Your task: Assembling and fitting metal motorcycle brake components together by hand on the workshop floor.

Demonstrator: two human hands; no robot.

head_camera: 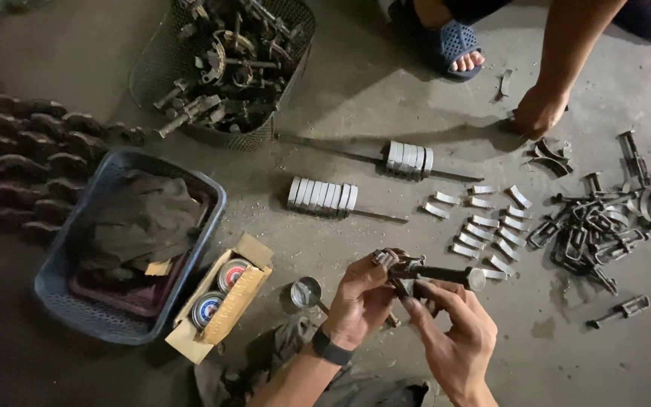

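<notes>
Left hand (362, 295): grip closed tight on the dark metal part (416, 270).
Right hand (453, 320): fingers pinch the same part from below.

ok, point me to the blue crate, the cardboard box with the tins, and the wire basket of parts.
blue crate (206, 197), head view, on its right rim.
cardboard box (236, 304), head view, on its right flap.
wire basket (156, 64), head view, on its left mesh wall.
</notes>
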